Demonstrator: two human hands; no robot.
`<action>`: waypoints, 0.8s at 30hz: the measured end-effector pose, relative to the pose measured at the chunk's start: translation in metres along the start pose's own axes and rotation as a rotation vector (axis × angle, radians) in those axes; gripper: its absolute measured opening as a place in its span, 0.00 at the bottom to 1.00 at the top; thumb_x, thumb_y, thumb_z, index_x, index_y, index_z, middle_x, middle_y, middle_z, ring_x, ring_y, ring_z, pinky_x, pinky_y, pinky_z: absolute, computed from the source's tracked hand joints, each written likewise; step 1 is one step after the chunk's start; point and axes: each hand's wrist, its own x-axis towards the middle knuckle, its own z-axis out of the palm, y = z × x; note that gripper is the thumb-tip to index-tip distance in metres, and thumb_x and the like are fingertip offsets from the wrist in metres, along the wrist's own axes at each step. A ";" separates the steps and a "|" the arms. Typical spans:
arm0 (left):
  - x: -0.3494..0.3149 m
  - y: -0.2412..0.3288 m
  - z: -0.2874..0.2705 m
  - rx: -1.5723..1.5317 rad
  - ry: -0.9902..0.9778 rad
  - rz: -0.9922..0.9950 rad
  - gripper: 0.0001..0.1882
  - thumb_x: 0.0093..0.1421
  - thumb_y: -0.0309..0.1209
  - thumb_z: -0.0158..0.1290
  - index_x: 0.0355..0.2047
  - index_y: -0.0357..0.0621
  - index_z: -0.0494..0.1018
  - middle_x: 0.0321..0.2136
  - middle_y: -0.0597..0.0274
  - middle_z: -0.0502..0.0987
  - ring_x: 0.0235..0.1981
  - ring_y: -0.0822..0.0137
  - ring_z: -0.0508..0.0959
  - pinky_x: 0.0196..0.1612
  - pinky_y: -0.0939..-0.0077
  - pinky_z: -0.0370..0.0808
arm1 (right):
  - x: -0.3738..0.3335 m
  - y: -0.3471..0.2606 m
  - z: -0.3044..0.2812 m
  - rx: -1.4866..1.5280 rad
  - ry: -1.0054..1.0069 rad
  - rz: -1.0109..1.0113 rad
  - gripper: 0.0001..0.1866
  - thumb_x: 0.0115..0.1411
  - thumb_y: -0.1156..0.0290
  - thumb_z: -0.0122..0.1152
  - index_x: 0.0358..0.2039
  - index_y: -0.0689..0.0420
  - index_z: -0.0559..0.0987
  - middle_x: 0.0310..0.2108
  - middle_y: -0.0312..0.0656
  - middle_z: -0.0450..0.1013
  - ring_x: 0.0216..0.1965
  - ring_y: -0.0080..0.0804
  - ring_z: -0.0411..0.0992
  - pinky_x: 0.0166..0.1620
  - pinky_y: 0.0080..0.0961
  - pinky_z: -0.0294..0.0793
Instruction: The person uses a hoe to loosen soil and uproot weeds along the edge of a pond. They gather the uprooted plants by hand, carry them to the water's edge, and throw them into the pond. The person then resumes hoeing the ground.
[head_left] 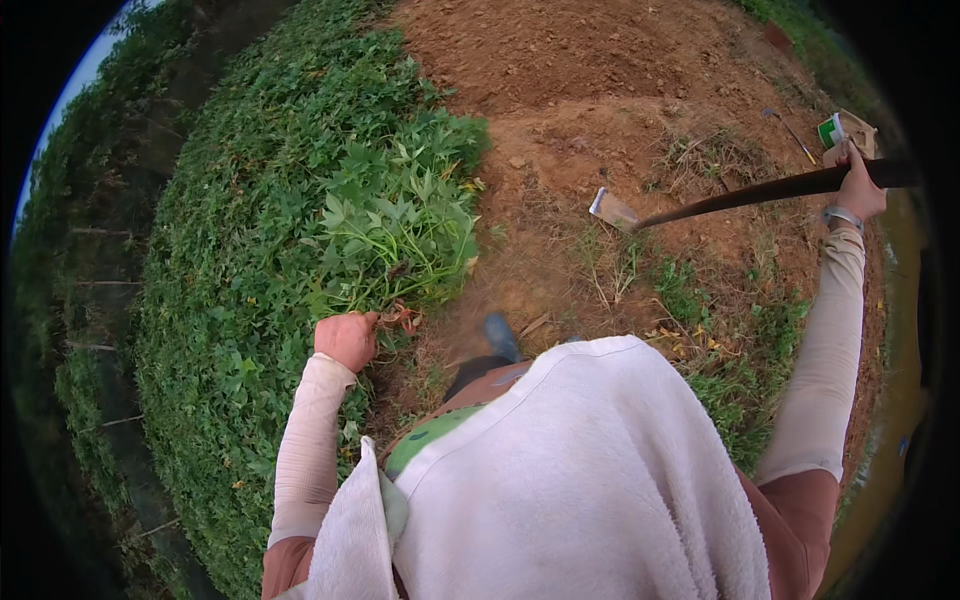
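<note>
Evidently two-sided work: left hand (346, 341) curled into a fist, seemingly clasping the leafy vine bunch (400, 235) at its near end, contact partly hidden; right hand (859, 190) wrapped round the long-handled hoe (760, 195), well to the right. Best to keep the stems gathered tight and the blade (612, 208) clear of the rubber boot (501, 338). Bunch lies left of the bare soil (560, 150), fanning far and right. Hoe's long axis runs left to right, blade leftmost.
</note>
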 end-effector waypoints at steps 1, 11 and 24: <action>-0.007 0.004 -0.012 0.011 -0.001 0.008 0.06 0.47 0.31 0.48 0.26 0.49 0.72 0.18 0.58 0.73 0.21 0.56 0.74 0.22 0.62 0.69 | 0.003 0.001 -0.005 -0.004 -0.002 -0.002 0.10 0.41 0.78 0.67 0.23 0.65 0.74 0.18 0.41 0.72 0.17 0.27 0.70 0.22 0.22 0.71; -0.037 0.059 -0.025 0.104 0.014 0.107 0.06 0.52 0.34 0.48 0.23 0.47 0.68 0.15 0.60 0.70 0.16 0.59 0.72 0.16 0.65 0.66 | -0.005 -0.013 0.023 -0.131 -0.074 0.007 0.11 0.41 0.75 0.67 0.24 0.66 0.74 0.18 0.42 0.72 0.18 0.27 0.71 0.25 0.23 0.71; -0.071 0.114 -0.091 0.158 -0.111 0.115 0.13 0.47 0.27 0.46 0.35 0.44 0.72 0.19 0.61 0.71 0.17 0.65 0.74 0.17 0.72 0.69 | 0.028 -0.005 -0.005 -0.014 -0.127 0.085 0.09 0.42 0.82 0.64 0.22 0.66 0.72 0.18 0.44 0.70 0.19 0.32 0.71 0.25 0.25 0.73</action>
